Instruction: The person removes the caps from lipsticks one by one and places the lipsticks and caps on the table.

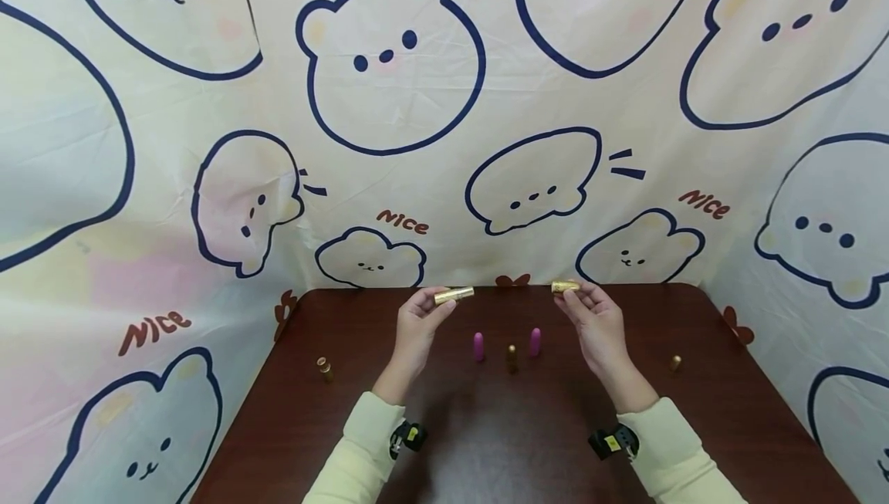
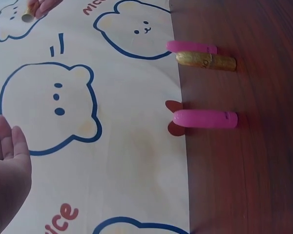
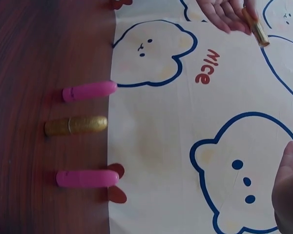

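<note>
My left hand (image 1: pixel 432 305) pinches a gold lipstick tube (image 1: pixel 454 295) held level above the far edge of the dark wooden table (image 1: pixel 729 404). My right hand (image 1: pixel 571 295) pinches a short gold cap (image 1: pixel 566 286) at the same height, a hand's width away. Below and between them stand two pink lipsticks (image 1: pixel 478 346) (image 1: pixel 535 342) with a gold lipstick (image 1: pixel 512 355) in the middle. The left wrist view shows my left palm (image 2: pixel 7 165), the gold lipstick (image 2: pixel 205 61) and both pink lipsticks (image 2: pixel 205 119). The right wrist view shows the same row (image 3: pixel 75 125) and the tube (image 3: pixel 256 27).
A small gold piece (image 1: pixel 323 367) stands near the table's left side and another (image 1: pixel 675 363) near its right side. A cream cloth printed with bear outlines (image 1: pixel 389 64) hangs behind and around the table. Cream sleeves (image 1: pixel 361 450) cover both forearms.
</note>
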`<state>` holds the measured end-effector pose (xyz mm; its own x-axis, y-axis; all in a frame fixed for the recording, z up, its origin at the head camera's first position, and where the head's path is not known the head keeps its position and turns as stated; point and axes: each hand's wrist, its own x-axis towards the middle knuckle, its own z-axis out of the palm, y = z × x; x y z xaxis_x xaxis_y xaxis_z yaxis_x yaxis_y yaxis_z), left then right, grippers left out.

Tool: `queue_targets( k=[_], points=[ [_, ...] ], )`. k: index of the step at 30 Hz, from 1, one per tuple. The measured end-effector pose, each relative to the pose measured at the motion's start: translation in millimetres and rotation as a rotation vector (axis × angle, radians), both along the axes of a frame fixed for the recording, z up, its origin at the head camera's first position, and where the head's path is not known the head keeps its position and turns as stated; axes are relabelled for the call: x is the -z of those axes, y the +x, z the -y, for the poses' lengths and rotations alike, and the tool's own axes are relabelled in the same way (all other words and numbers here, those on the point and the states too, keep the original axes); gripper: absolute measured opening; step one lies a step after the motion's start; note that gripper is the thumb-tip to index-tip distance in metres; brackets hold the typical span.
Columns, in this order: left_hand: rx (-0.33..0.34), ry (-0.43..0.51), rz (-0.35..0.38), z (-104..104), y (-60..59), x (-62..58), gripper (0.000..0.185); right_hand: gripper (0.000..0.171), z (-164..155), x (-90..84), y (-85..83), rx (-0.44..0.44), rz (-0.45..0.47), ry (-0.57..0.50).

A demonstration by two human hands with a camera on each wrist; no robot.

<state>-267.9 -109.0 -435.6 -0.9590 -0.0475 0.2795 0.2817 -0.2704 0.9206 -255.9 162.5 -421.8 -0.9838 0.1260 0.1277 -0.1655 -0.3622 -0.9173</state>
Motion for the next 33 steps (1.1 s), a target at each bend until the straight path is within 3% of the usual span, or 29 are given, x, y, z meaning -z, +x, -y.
queue_targets(
  k=[4, 9, 15, 24, 33],
  points=[
    [-0.003, 0.016, -0.004, 6, 0.2, 1.9, 0.023, 0.046, -8, 0.7, 0.0, 0.007, 0.021, 0.034],
    [-0.003, 0.034, -0.003, 14, 0.5, 3.3, 0.020, 0.040, -19, 4.7, 0.9, 0.020, 0.014, 0.070],
    [-0.014, 0.051, 0.020, 20, 1.7, 4.2, 0.021, 0.022, -34, 9.5, 1.0, 0.044, -0.021, 0.051],
    [-0.052, 0.032, 0.061, 28, 1.4, 8.1, 0.024, 0.023, -48, 13.5, 1.9, 0.048, -0.024, 0.031],
    [-0.083, 0.000, 0.054, 39, 0.4, 13.8, 0.028, 0.020, -59, 18.1, 0.2, 0.094, 0.002, 0.030]
  ],
)
